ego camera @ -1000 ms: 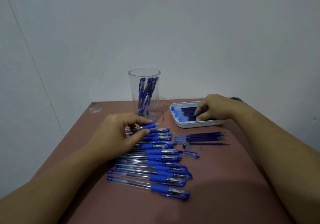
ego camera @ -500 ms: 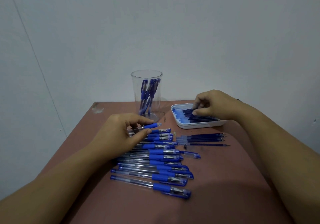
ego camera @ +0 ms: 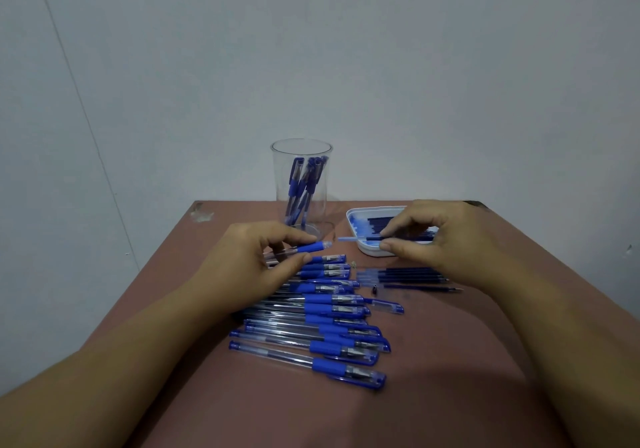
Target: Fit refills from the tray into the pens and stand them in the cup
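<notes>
At mid-frame a pen barrel (ego camera: pixel 313 247) was pinched between thumb and fingers of the left hand (ego camera: pixel 242 264). A refill (ego camera: pixel 356 238) was pinched by the right hand (ego camera: pixel 457 243) over the white tray (ego camera: pixel 353 217), right of centre. The cup (ego camera: pixel 301 184) was seen behind, on the table (ego camera: pixel 450 361).

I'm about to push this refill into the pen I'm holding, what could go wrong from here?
1. The refill pinched by the right hand is thin, and its tip has a gap to the pen in the left hand; misaligned, it might bend or miss.
2. The left hand sits right above the row of pens; a nudge could roll them.
3. The tall cup stands close behind; a reach could tip it.
</notes>
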